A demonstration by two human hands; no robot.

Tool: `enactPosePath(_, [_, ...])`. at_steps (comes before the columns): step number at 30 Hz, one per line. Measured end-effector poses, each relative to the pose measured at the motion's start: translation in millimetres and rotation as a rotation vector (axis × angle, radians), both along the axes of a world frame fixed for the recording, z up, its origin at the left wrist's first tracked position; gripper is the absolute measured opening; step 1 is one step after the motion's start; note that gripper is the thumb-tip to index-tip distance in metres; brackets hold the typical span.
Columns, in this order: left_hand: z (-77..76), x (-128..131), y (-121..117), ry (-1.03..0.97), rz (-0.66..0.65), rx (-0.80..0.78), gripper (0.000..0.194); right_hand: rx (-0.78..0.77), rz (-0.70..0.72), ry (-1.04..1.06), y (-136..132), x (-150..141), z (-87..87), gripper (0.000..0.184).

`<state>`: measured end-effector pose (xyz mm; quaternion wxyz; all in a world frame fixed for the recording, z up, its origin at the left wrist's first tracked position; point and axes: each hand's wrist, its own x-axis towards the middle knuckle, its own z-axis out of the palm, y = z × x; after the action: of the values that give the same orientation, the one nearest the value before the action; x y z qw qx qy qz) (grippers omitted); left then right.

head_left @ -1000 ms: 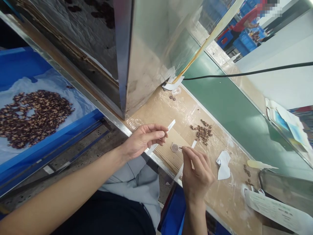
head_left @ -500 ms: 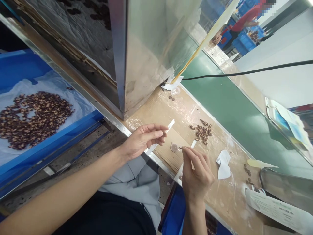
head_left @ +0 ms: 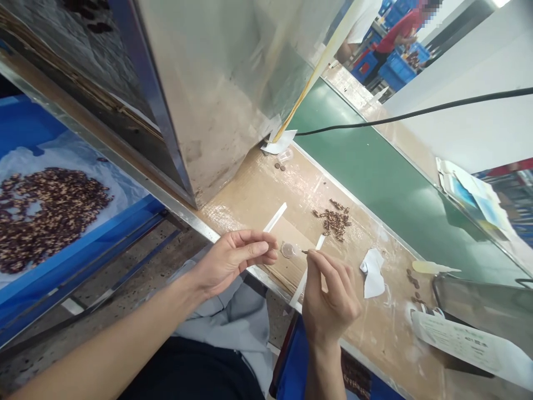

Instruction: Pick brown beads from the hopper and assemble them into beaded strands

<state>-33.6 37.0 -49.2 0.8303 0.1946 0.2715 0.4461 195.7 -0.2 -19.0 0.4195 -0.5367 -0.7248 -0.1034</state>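
My left hand (head_left: 233, 260) is closed in a pinch on a thin white strip (head_left: 275, 217) that sticks out up and to the right over the brown bench (head_left: 258, 194). My right hand (head_left: 331, 297) is closed too, pinching a tiny dark part at its fingertips and holding a second white strip (head_left: 310, 264) along its fingers. Between the two hands a small clear round disc (head_left: 287, 249) lies on the bench. A small heap of brown parts (head_left: 333, 219) lies just beyond my right hand.
A tall metal housing (head_left: 216, 83) stands at the back left. A green conveyor belt (head_left: 375, 172) runs along the right with a black cable (head_left: 416, 114) above it. White paper scraps (head_left: 372, 272), printed sheets (head_left: 462, 341) and a blue tray of brown parts (head_left: 45, 214) are about. People work far off.
The view has shifted, so everything sits a little further left in the frame. Both hands keep their pinches, and the strip tip and my right fingertips stay close by the clear disc.
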Motion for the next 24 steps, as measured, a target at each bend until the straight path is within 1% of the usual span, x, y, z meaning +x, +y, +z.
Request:
enactPosePath(2, [0.4,3,-2,-0.02,-0.007,-0.017,0.028,0.024,-0.003,0.015,0,0,-0.9,0.027])
enactPosePath(5, [1.2,9,-4,-0.068,-0.007,-0.051,0.03,-0.03,0.018,0.037,0,1,-1.8,0.027])
enactPosePath(7, [1.8,11,-5,-0.095,-0.018,-0.077,0.031,-0.008,0.003,0.06,-2,3,-0.7,0.028])
enactPosePath(9, [2.6,14,-6,-0.111,-0.044,-0.097,0.032,0.021,-0.017,0.118,-8,1,2.2,0.029])
enactPosePath(10, [3.1,15,-7,-0.116,-0.057,-0.1,0.032,0.011,-0.023,0.169,-12,-1,4.3,0.028])
enactPosePath(14, [5.5,20,-10,-0.128,-0.095,-0.11,0.033,-0.147,-0.049,0.496,-29,-15,13.3,0.014])
enactPosePath(17, [7.8,24,-13,-0.14,-0.113,-0.13,0.034,-0.278,-0.053,0.777,-35,-27,16.9,0.005])
enactPosePath(18, [8.6,25,-14,-0.143,-0.117,-0.131,0.033,-0.318,-0.04,0.886,-35,-30,17.3,0.006])
enactPosePath(22, [11.6,28,-16,-0.158,-0.123,-0.121,0.032,-0.482,0.063,1.371,-28,-38,18.3,0.019])
enactPosePath(24, [13.2,29,-17,-0.17,-0.118,-0.111,0.03,-0.56,0.1,1.537,-25,-40,19.2,0.024])
